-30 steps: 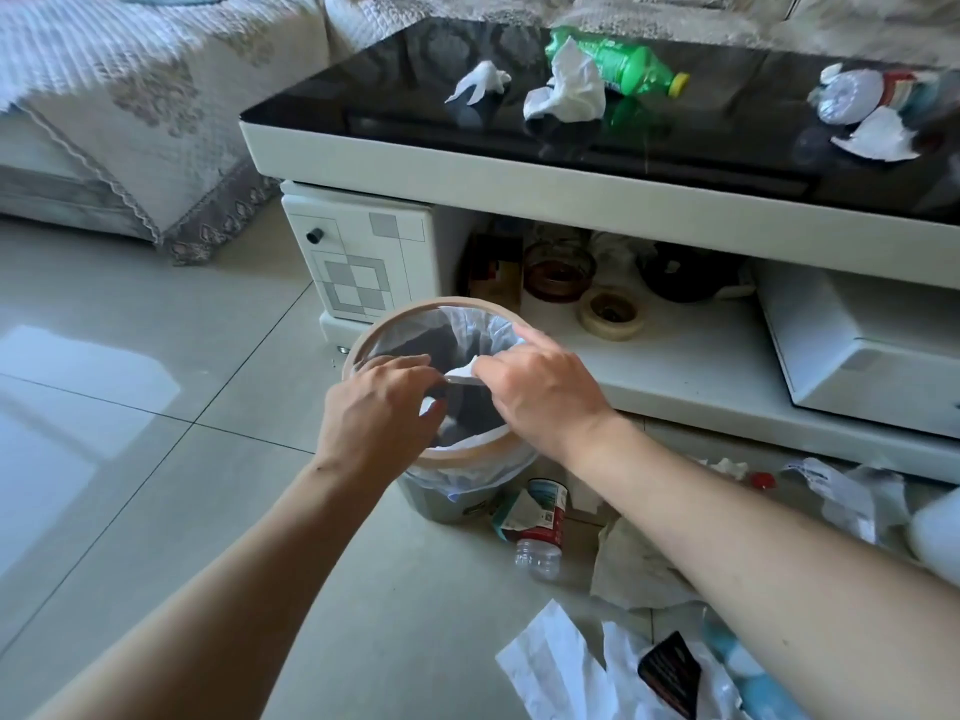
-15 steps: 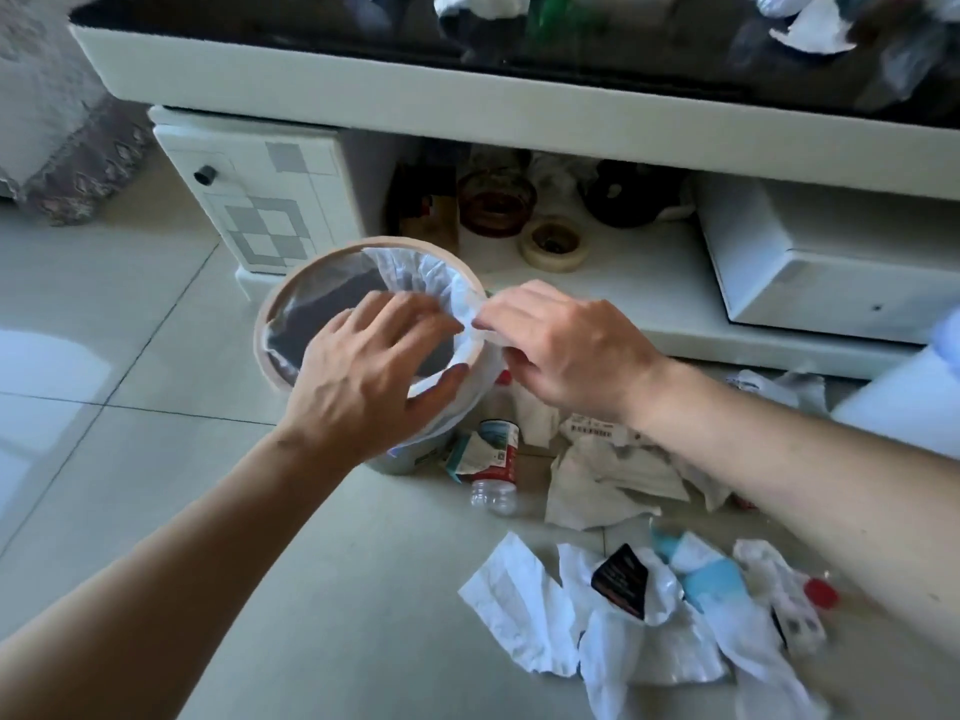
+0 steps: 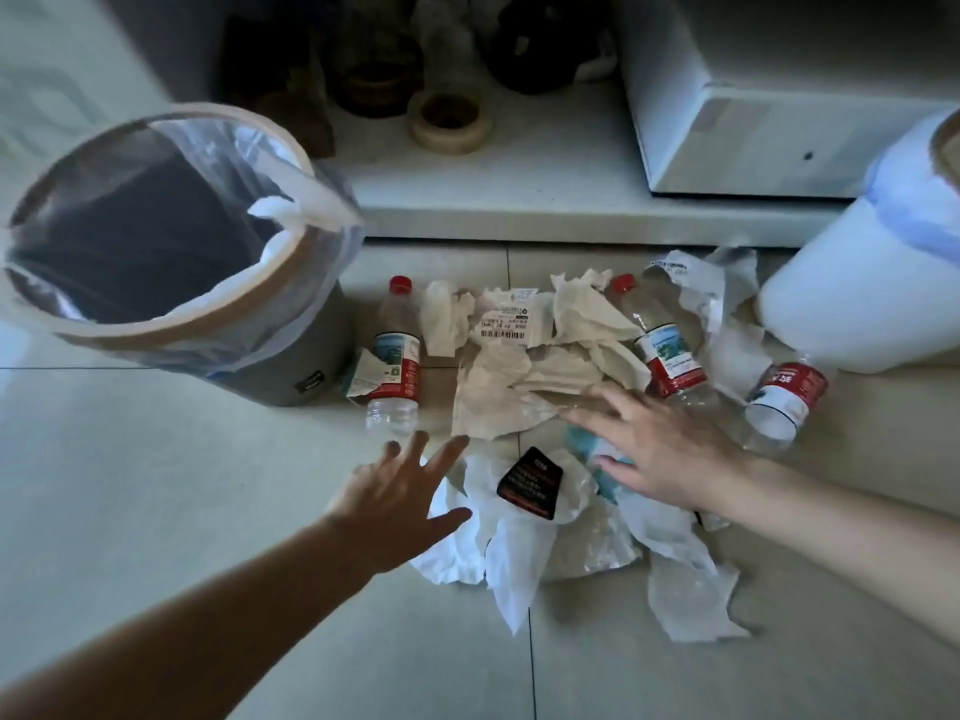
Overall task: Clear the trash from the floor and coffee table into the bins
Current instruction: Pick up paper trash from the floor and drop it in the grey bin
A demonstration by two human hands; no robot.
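The trash lies on the tiled floor in the middle of the frame, between the grey lined bin (image 3: 171, 262) at the upper left and the white bin (image 3: 857, 283) at the right edge. It is a loose heap of crumpled paper (image 3: 519, 376), with a white plastic wrapper (image 3: 519, 543) below it that carries a small black packet (image 3: 531, 483), and three plastic bottles with red caps: a left bottle (image 3: 395, 356), a middle bottle (image 3: 662, 345) and a right bottle (image 3: 787, 392). I judge the paper and wrapper as very light and soft; they will crush easily, so it is best to gather them from the sides into one bundle. The bottles look empty, so light but smooth and round; they could roll or slip, and a grasp around the labelled middle seems the safest. The left hand (image 3: 400, 496) is in the lower centre, fingers spread and straight, over the left edge of the white wrapper; it holds nothing, and whether it touches the wrapper I cannot tell. The right hand (image 3: 670, 449) is to the right of centre, also wide open, its fingertips (image 3: 576, 415) at the lower edge of the crumpled paper, gripping nothing.
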